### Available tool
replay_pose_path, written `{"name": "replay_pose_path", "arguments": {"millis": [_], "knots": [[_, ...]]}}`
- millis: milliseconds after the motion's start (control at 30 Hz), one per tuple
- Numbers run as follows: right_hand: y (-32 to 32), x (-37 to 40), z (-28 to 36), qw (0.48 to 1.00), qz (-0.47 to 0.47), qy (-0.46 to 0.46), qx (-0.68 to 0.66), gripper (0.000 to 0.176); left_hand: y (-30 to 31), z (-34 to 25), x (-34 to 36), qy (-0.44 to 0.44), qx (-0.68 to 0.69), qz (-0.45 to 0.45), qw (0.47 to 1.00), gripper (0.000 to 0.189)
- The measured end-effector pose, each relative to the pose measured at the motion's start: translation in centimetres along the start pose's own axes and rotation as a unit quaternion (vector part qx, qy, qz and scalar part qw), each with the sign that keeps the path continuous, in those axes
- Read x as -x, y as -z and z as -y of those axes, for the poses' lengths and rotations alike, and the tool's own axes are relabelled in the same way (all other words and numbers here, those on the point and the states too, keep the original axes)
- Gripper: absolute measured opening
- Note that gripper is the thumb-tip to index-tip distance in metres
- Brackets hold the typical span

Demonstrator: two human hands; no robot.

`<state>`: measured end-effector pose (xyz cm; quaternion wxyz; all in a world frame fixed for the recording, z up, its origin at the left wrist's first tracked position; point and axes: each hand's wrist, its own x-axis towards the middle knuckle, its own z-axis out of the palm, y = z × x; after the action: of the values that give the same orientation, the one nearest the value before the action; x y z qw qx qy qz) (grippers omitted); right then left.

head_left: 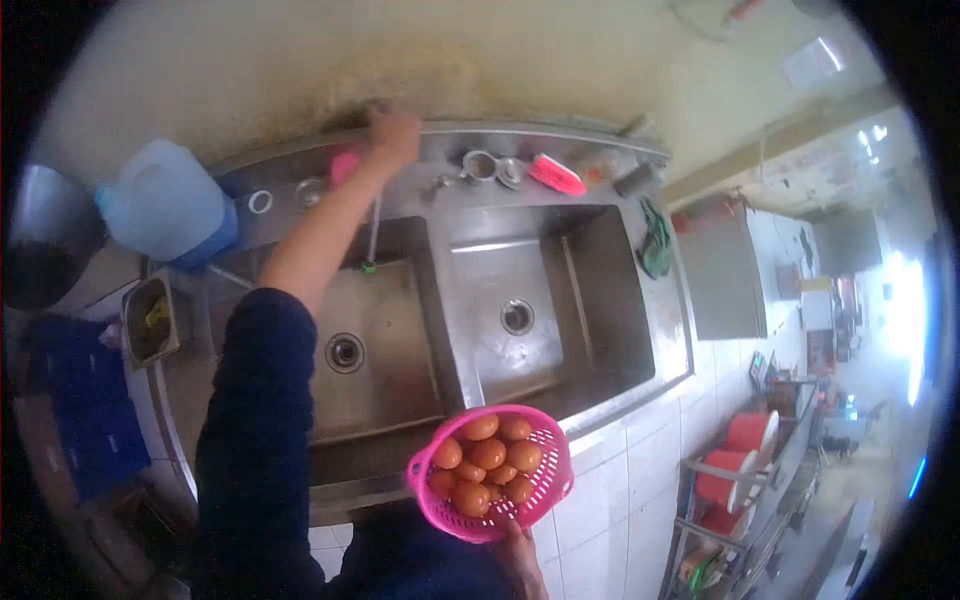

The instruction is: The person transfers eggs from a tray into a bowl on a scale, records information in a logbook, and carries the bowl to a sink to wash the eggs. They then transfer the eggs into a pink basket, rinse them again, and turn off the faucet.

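My right hand point(520, 565) grips the near rim of a pink plastic colander point(553, 492), with the thumb over its edge. Several brown eggs point(488, 454) lie inside it, and it is held above the front edge of the sink. My left arm stretches across the left basin to the wall. There my left hand point(396, 137) is closed at the top of the tap point(375, 232), whose thin spout ends in a green tip over the left basin. The fingertips are partly hidden.
The steel double sink point(440, 300) has two drains. Along its back ledge are a pink brush point(557, 175), metal strainers point(480, 166) and a green cloth point(655, 240). A blue plastic jug point(170, 205) stands left, near a metal container point(152, 320). A rack point(740, 500) with red-and-white tubs stands right.
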<state>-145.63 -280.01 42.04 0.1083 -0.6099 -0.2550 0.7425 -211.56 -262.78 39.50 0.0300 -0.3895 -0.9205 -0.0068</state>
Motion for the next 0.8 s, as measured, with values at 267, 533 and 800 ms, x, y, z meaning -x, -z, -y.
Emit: {"name": "replay_pose_path", "arguments": {"millis": [267,533,800], "knots": [[4.5,0.5,-3.4,0.976,-0.07,0.073,-0.191,0.044,-3.9,3.8,-2.1,-0.057,0.02,-0.155,0.986,0.029],[5.5,-3.1,-7.5,0.918,-0.047,0.208,-0.336,0.046,-5.0,6.7,-5.7,0.013,-0.115,-0.023,0.993,0.048],[10.1,-3.3,-5.6,0.89,-0.078,0.207,-0.398,0.048,-10.8,11.1,-6.3,0.009,-0.106,-0.13,0.986,0.061]]}}
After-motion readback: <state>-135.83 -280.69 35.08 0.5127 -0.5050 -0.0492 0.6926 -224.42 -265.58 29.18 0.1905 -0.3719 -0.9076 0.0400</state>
